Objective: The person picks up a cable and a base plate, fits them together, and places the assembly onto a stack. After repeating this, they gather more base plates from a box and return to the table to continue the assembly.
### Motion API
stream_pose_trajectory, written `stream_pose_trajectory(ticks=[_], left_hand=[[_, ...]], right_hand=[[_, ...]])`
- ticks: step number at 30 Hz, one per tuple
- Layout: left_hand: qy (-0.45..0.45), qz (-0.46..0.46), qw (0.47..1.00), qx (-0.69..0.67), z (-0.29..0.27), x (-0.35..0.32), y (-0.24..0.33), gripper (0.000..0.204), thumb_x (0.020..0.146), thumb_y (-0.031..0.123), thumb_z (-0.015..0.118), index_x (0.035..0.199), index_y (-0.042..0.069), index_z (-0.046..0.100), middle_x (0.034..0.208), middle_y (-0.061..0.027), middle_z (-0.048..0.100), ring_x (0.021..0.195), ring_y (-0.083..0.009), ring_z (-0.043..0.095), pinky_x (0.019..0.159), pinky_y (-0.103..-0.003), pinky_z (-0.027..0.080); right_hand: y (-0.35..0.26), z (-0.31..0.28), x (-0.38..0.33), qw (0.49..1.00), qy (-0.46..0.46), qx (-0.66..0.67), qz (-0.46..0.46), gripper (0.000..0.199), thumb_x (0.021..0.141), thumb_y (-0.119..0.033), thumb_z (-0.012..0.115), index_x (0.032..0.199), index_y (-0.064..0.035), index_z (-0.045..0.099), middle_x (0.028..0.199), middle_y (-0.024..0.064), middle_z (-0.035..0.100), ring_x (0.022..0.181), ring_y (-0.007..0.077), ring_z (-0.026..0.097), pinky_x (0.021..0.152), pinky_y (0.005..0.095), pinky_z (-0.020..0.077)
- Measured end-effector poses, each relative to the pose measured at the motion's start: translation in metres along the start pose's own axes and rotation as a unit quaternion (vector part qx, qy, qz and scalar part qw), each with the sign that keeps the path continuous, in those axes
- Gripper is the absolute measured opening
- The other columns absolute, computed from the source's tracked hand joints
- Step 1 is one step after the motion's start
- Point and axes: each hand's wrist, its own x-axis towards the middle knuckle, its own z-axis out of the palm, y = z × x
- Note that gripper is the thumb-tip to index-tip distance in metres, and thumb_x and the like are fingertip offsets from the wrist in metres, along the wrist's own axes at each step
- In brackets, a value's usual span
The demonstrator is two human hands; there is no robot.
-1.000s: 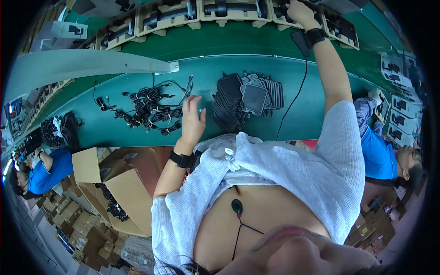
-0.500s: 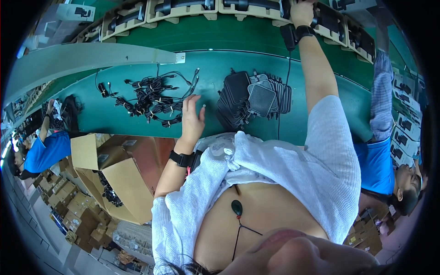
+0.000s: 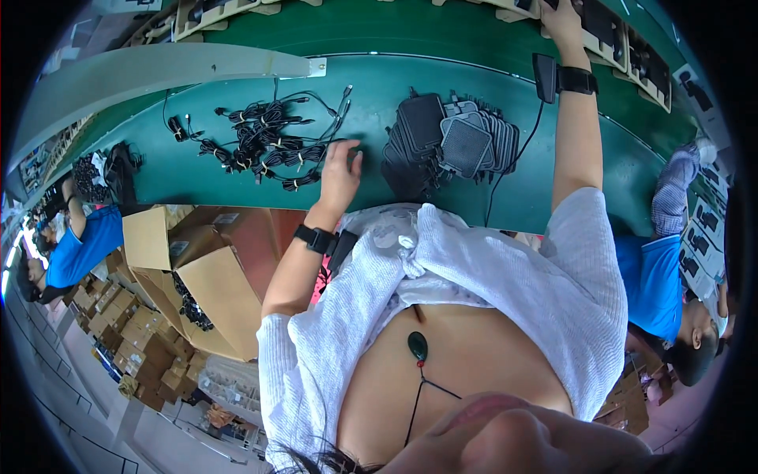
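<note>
My left hand (image 3: 339,175) rests flat on the green bench (image 3: 197,170), fingers apart, its fingertips at the edge of a tangle of bundled black cables (image 3: 268,142). A pile of flat black square pads (image 3: 446,146) lies just right of it. My right hand (image 3: 562,20) is stretched far up to the trays at the back, where a black square device (image 3: 545,77) with a hanging cord sits by the wrist; whether the fingers grip anything is hidden by the frame edge. Both wrists wear black watches.
Open cardboard boxes (image 3: 197,276) stand under the bench at the left. A person in blue (image 3: 79,245) works at far left, another person in blue (image 3: 659,276) at the right. Beige trays (image 3: 229,16) line the back shelf.
My left hand has slid left and down onto the bench toward the cables. My right arm stays stretched to the back trays; the view has shifted slightly.
</note>
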Motion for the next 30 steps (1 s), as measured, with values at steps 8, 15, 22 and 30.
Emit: stream_pose_trajectory(ticks=[8, 15, 22, 30], left_hand=[[0.013, 0.101, 0.995, 0.023, 0.052, 0.078, 0.031, 0.025, 0.080, 0.017, 0.064, 0.101, 0.004, 0.057, 0.097, -0.0159, 0.057, 0.086, -0.0337, 0.057, 0.074, -0.041, 0.048], [-0.025, 0.071, 0.989, 0.124, 0.060, 0.092, 0.036, 0.033, 0.078, 0.029, 0.067, 0.099, 0.004, 0.060, 0.099, -0.0160, 0.058, 0.093, -0.0368, 0.054, 0.079, -0.043, 0.045], [-0.017, 0.107, 0.980, 0.166, 0.044, 0.096, 0.048, 0.022, 0.074, 0.023, 0.070, 0.084, 0.004, 0.062, 0.097, -0.0160, 0.060, 0.089, -0.0351, 0.057, 0.076, -0.043, 0.047], [-0.079, 0.040, 0.987, 0.133, 0.021, 0.092, 0.036, 0.020, 0.075, 0.020, 0.070, 0.084, 0.004, 0.062, 0.083, -0.0149, 0.063, 0.075, -0.0341, 0.062, 0.066, -0.040, 0.050]], right_hand=[[-0.037, -0.038, -0.003, 0.984, -0.052, -0.151, -0.078, 0.025, 0.080, -0.026, 0.057, 0.097, -0.0084, 0.061, 0.094, 0.0091, 0.061, 0.101, 0.0287, 0.052, 0.078, 0.0410, 0.0445], [-0.026, -0.052, 0.001, 0.954, -0.060, -0.288, -0.058, 0.024, 0.082, -0.031, 0.056, 0.078, -0.0079, 0.061, 0.084, 0.0109, 0.059, 0.084, 0.0307, 0.056, 0.066, 0.0442, 0.0447], [0.039, -0.026, 0.019, 0.990, -0.011, -0.128, -0.060, 0.026, 0.078, -0.019, 0.063, 0.095, -0.0021, 0.055, 0.090, 0.0194, 0.058, 0.086, 0.0364, 0.056, 0.073, 0.0445, 0.0470], [0.025, -0.015, 0.047, 0.963, -0.113, -0.245, 0.008, 0.018, 0.078, -0.015, 0.055, 0.084, 0.0002, 0.061, 0.083, 0.0239, 0.062, 0.082, 0.0371, 0.061, 0.071, 0.0427, 0.0506]])
